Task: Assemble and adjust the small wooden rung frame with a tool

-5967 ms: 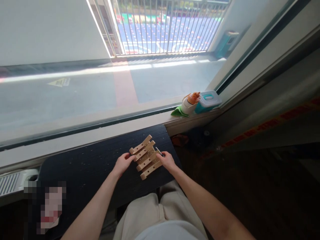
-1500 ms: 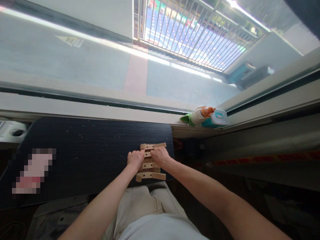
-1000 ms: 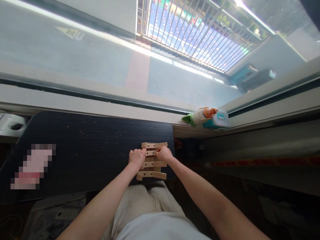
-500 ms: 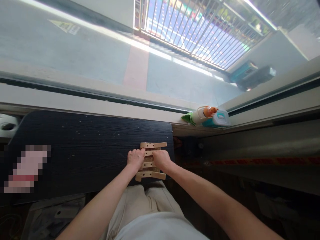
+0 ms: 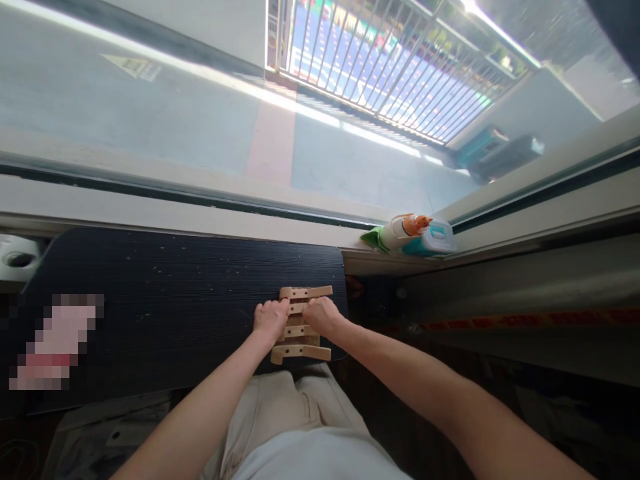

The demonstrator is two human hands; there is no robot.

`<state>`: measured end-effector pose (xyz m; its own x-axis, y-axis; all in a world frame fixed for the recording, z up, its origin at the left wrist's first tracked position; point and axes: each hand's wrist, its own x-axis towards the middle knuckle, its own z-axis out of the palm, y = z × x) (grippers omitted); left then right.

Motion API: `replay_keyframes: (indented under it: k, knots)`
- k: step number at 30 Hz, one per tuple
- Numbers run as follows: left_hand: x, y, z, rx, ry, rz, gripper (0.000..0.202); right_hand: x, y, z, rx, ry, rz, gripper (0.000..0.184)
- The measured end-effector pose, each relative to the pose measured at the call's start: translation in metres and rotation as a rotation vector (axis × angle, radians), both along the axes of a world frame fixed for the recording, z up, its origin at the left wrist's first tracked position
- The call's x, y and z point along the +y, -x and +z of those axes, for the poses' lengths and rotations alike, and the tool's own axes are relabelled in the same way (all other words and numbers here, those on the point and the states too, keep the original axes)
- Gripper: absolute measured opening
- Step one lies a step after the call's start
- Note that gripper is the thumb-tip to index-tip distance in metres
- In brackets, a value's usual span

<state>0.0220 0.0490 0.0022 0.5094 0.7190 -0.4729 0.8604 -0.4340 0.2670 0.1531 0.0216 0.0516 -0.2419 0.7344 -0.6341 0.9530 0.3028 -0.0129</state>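
A small light-wood frame [image 5: 296,331] lies at the right end of the black tabletop [image 5: 200,300], close to my lap. It has several parallel strips with dark dots like screw heads or holes, and brownish material shows between the strips. My left hand [image 5: 271,319] grips its left side, fingers curled over the edge. My right hand [image 5: 324,316] is closed on the right part of the frame, its fingers bent inward over the second strip from the far side. What lies under my right fingers is hidden.
On the window ledge stand a white bottle with an orange top [image 5: 400,231] and a teal, clear-lidded box [image 5: 431,239]. A blurred pinkish patch [image 5: 63,333] covers something at the table's left. A white object with a round hole [image 5: 19,259] sits beyond the left edge.
My right hand has shifted very slightly left and up over the frame. My left hand and the frame hold their places; the camera view has tilted a little.
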Motion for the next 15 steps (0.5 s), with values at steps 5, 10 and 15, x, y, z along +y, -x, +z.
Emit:
replay_keyframes:
  k: [5,10,15]
  knots:
    - [-0.001,-0.001,-0.006,-0.008,-0.001,0.011,0.026,-0.003,0.007,-0.013,0.014,0.010,-0.082,0.018]
    - [-0.001,0.000,-0.005,-0.016,0.022,0.026,0.025,0.005,-0.013,-0.014,0.069,0.110,-0.717,0.020]
    - [-0.001,0.000,-0.003,0.000,0.018,0.021,0.026,0.001,-0.025,-0.007,0.145,0.130,-0.819,0.024]
